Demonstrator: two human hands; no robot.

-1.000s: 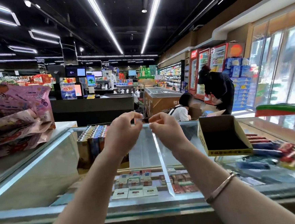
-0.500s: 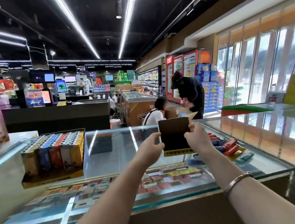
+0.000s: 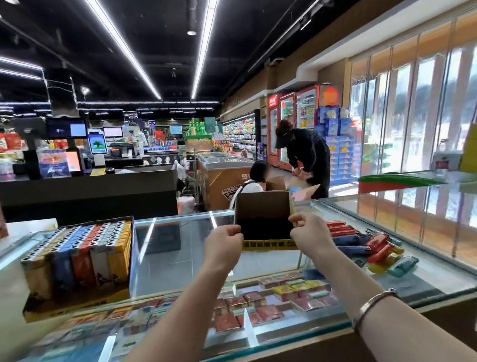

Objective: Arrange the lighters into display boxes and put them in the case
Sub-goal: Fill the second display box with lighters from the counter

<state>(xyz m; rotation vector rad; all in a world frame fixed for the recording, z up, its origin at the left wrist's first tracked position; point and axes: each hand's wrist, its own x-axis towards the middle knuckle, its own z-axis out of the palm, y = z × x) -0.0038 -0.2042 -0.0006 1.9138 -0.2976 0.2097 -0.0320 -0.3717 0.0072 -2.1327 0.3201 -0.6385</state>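
Both hands, left hand and right hand, pinch the side walls of an empty display box near the glass counter's far edge, loose lighters heaped toward its right end

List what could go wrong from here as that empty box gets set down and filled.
1. The empty display box is pinched only at its two front corners by the left hand and right hand; it could tip or slip.
2. The loose lighters lie heaped on the glass counter beside the right hand; a sweep of the forearm might scatter them.
3. The full display box sits near the counter's left end, where a nudge might shift it off.
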